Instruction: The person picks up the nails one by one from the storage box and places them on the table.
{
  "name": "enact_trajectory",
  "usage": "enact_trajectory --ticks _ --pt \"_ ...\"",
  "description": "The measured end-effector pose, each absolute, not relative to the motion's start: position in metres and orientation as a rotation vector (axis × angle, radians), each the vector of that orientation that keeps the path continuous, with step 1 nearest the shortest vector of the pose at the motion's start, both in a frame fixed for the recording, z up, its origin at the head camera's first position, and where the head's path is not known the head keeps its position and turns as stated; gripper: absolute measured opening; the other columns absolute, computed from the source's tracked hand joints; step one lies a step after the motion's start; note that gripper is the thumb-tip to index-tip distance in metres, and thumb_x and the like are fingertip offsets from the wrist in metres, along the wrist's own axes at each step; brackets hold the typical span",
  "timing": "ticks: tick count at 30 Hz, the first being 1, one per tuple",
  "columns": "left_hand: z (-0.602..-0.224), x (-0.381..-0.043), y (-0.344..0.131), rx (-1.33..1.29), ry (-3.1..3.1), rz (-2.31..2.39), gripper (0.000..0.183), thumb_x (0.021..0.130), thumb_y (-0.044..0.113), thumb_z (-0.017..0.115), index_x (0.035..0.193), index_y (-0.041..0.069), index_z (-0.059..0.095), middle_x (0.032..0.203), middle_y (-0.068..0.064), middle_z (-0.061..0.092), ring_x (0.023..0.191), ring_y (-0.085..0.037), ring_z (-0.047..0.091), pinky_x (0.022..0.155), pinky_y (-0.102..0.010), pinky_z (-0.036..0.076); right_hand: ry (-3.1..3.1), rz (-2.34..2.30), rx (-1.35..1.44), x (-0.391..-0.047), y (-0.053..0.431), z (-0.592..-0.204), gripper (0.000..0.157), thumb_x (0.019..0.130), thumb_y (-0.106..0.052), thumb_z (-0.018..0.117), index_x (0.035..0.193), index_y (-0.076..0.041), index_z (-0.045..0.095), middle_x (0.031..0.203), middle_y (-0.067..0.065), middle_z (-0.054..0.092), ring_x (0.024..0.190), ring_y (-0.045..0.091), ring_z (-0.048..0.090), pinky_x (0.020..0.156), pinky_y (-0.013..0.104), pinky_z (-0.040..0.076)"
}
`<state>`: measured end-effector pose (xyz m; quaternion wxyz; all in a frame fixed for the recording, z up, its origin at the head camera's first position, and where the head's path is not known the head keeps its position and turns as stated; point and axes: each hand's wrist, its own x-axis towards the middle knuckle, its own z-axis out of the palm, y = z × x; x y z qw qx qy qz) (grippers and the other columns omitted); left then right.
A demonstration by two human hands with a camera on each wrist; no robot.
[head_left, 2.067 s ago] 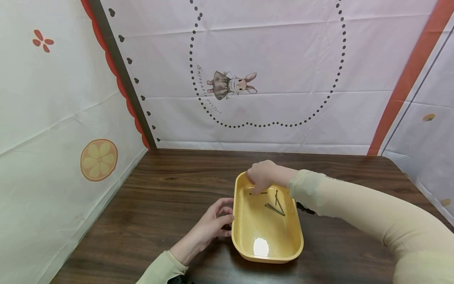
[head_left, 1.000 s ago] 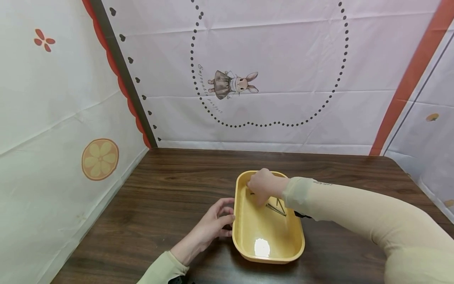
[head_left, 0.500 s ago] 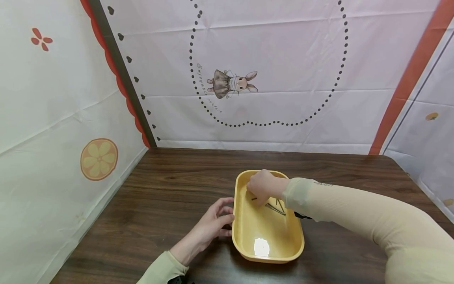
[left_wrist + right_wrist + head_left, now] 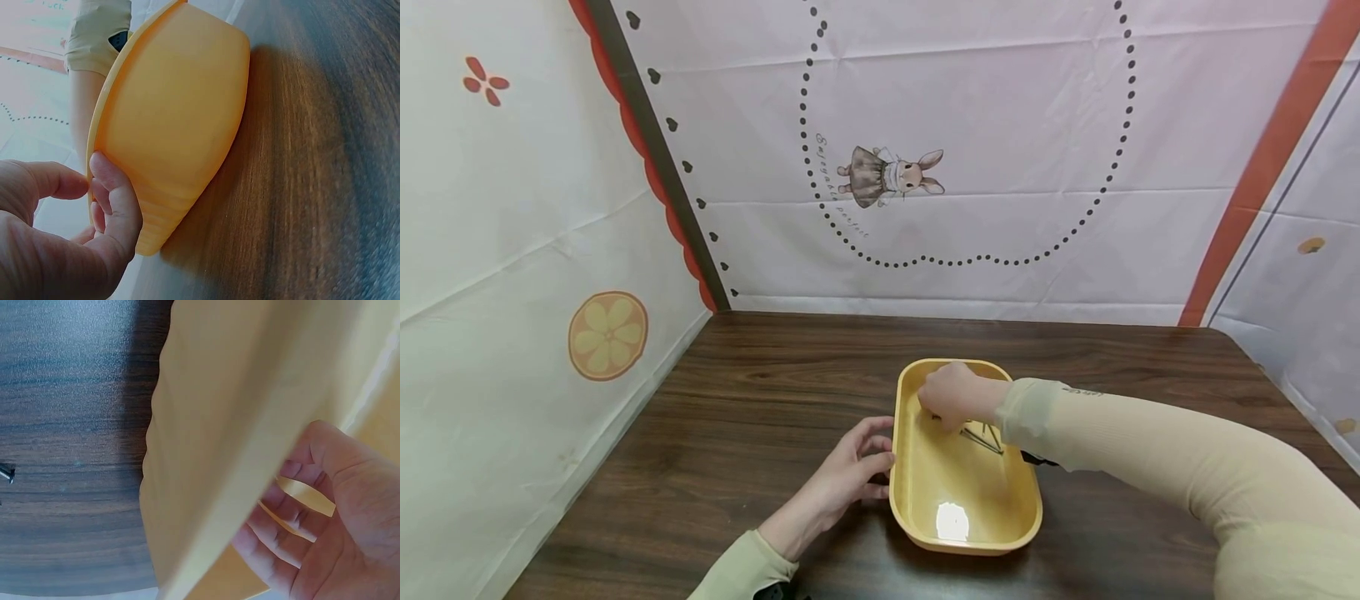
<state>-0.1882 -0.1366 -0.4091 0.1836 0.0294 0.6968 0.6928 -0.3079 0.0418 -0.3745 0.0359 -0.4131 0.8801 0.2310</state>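
A yellow plastic tray (image 4: 921, 508) with rounded corners stands on the dark wood table. My left hand (image 4: 842, 471) is at its left rim; in the left wrist view the thumb meets the rim while curled fingers lie against the outer wall. Inside the far end is my right hand (image 4: 953, 396), reaching down with bent fingers. One end of a thin dark nail (image 4: 936, 417) pokes out beside it; I cannot tell whether the fingers pinch it. More thin dark nails (image 4: 983, 443) lie crossed on the tray floor, partly covered by the right hand. The right fingertips are hidden behind the rim in the right wrist view.
Brown wood table (image 4: 775, 383) surrounds the tray. Another nail (image 4: 7, 473) lies on the tabletop at the left edge of the right wrist view. Printed cloth (image 4: 1000, 125) closes off the back and both sides. The right forearm (image 4: 1120, 425) crosses above the tray's right rim.
My right hand has gone lower into the tray from near its far rim, over the nail there. That nail's visible end has shifted slightly nearer. The left hand has stayed put.
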Motion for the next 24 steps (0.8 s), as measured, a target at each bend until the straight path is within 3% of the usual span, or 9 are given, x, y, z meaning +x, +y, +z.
enact_trajectory --ticks 24 --pt "-0.4094 -0.1885 -0.1365 0.086 1.944 1.965 0.054 0.095 0.006 0.054 0.147 0.005 0.035 0.115 -0.012 0.052 0.084 -0.015 0.058 0.065 -0.027 0.057 2.712 0.727 -1.219 -0.3068 0.0413 -0.3740 0.040 0.075 -0.021 0.069 0.056 -0.024 0.034 0.053 -0.009 0.032 0.050 0.008 0.029 0.043 0.024 0.025"
